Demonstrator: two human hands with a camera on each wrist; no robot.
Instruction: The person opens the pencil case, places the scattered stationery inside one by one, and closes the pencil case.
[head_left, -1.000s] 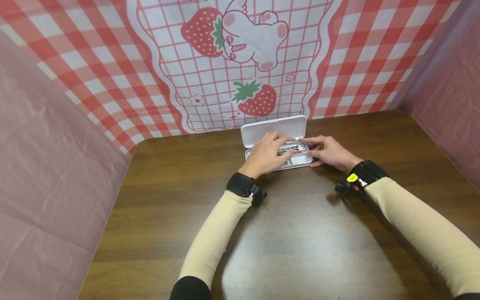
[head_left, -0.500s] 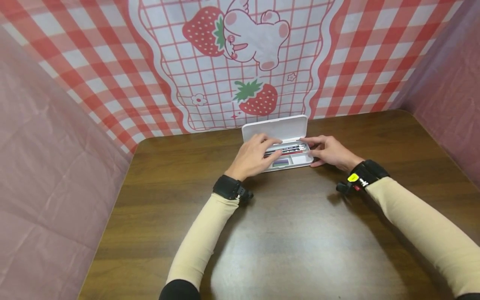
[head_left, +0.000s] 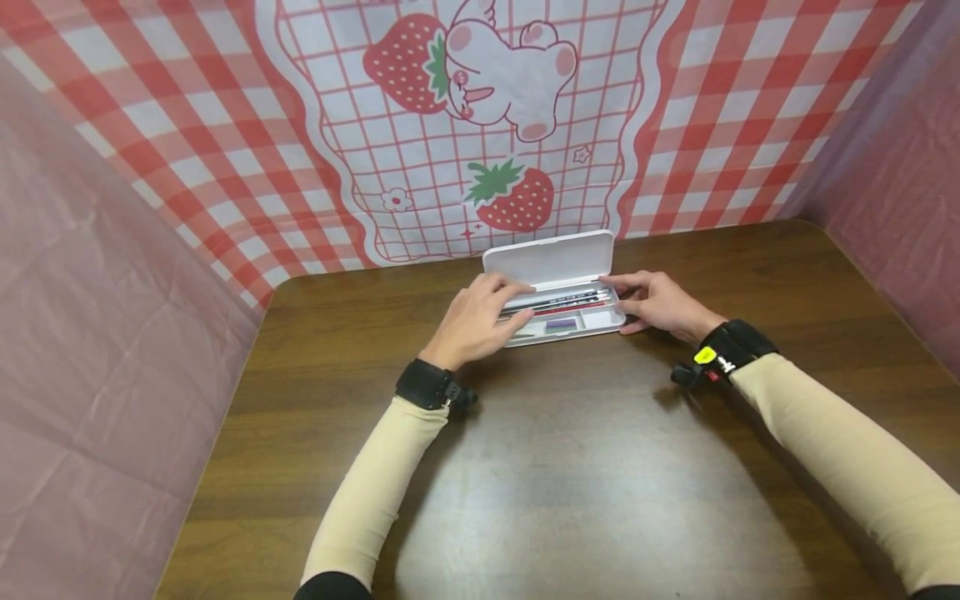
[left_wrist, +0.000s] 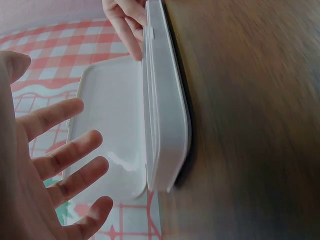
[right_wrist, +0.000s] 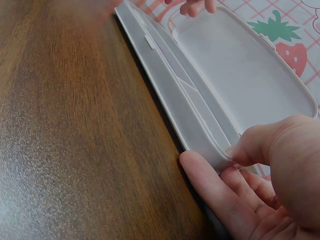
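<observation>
A white pencil case [head_left: 555, 260] stands with its lid raised at the back of the table. Several pencils [head_left: 570, 300], dark ones and a red one, lie lengthwise in it, and a small purple and green block [head_left: 561, 325] sits in a front compartment. My right hand [head_left: 660, 307] grips the case's right end; in the right wrist view its thumb is at the rim with fingers along the outside. Over the left end is my left hand [head_left: 468, 321], its fingers [left_wrist: 75, 147] spread and holding nothing. It hides the case's left corner in the head view.
Brown wooden table [head_left: 555, 467] lies under both forearms. A red and white checked cloth [head_left: 225, 142] with strawberry prints hangs right behind the case's lid. Pinkish curtains [head_left: 97, 350] close off both sides.
My left hand has moved left along the case from its middle to its left end, uncovering the pencils and the purple and green block. The right hand keeps its grip.
</observation>
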